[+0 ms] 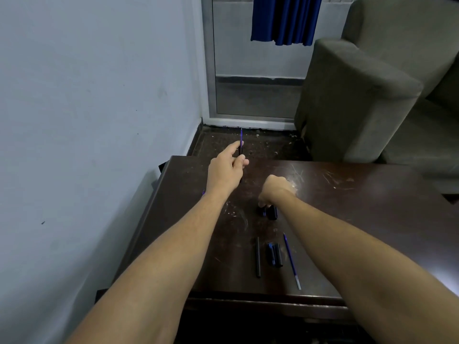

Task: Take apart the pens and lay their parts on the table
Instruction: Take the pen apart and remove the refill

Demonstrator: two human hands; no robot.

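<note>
My left hand (227, 170) is raised over the far left of the dark wooden table (347, 219) and grips a thin blue pen refill (241, 139) that points up and away. My right hand (274, 191) is closed near the table's middle, its fingers down on small black pen parts (270, 211) that touch the tabletop. Closer to me lie a black pen barrel (258, 256), two short black and blue caps (275, 254) side by side, and a second blue refill (291, 260) with a silver tip.
A grey wall runs along the left edge of the table. A grey sofa (360, 100) stands beyond the table at the right. A glass door with a blue curtain (285, 18) is straight ahead. The tabletop is scratched and shiny.
</note>
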